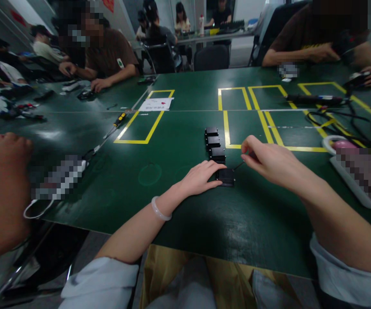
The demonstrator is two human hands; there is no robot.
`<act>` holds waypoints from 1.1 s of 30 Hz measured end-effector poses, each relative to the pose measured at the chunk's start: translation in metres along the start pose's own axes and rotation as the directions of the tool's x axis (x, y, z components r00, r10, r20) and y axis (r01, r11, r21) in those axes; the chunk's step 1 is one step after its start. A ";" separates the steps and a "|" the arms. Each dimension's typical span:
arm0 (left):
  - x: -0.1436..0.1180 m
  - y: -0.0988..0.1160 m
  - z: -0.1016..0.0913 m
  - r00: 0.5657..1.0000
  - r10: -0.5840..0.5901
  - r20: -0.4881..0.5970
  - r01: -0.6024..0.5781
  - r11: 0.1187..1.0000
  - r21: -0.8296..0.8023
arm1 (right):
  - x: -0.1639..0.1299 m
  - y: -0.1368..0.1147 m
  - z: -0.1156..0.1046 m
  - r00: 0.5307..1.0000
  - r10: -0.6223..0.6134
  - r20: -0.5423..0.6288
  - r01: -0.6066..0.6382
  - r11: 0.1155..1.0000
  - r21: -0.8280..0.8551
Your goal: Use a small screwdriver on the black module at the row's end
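My left hand [201, 178] pinches the left side of a small black box [226, 177] that lies on the green table. Bright screw-like points show on the box's right edge. My right hand [262, 159] has its fingers closed on a thin dark rod [238, 165], whose lower end meets the box's upper right corner. What kind of tool the rod is cannot be made out. Just beyond my left fingers, several similar black boxes [217, 153] stand in a row leading away from me.
Yellow tape [227, 128] marks rectangles on the table [179, 206]. A yellow-and-black tool [120, 119] and a paper sheet [156, 104] lie to the left. On the right are black cables [342, 116] and a white tray [349, 180]. Co-workers sit opposite; another person's arm [5, 193] rests at left.
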State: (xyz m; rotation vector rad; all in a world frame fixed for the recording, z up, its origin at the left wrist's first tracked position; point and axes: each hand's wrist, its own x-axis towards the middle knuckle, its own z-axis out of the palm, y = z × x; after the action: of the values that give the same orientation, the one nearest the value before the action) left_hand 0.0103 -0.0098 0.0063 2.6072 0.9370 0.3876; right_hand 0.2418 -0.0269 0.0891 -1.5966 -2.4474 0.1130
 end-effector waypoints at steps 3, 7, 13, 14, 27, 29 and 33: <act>0.000 0.000 0.000 1.000 -0.004 0.002 0.004 1.000 -0.002 | 0.000 -0.001 -0.001 1.000 0.004 -0.007 -0.004 1.000 0.025; 0.000 0.000 0.000 1.000 -0.006 -0.001 0.006 1.000 0.002 | 0.000 -0.004 -0.002 0.999 0.029 -0.022 -0.029 0.999 -0.021; 0.000 0.000 0.000 1.000 -0.006 0.002 0.006 1.000 -0.004 | 0.000 -0.002 -0.001 0.999 0.026 -0.018 -0.027 0.998 -0.059; 0.000 0.000 0.000 1.000 -0.006 0.002 0.006 1.000 -0.005 | 0.000 -0.001 0.000 1.000 0.019 -0.015 -0.019 0.999 -0.035; 0.000 0.000 0.000 1.000 -0.002 0.000 0.002 1.000 0.005 | 0.000 -0.005 -0.002 0.999 0.037 -0.019 -0.038 0.996 -0.076; 0.000 0.000 0.000 1.000 -0.002 0.000 0.002 1.000 0.003 | 0.000 -0.004 -0.001 0.999 0.032 -0.014 -0.033 0.996 -0.079; 0.000 0.001 -0.001 1.000 -0.008 0.005 0.008 1.000 0.001 | -0.001 -0.002 0.000 1.000 0.015 -0.018 -0.015 1.000 -0.013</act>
State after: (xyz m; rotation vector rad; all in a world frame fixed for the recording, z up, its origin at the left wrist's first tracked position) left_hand 0.0105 -0.0101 0.0071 2.6034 0.9455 0.3785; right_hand 0.2406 -0.0282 0.0897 -1.6144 -2.4281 0.0856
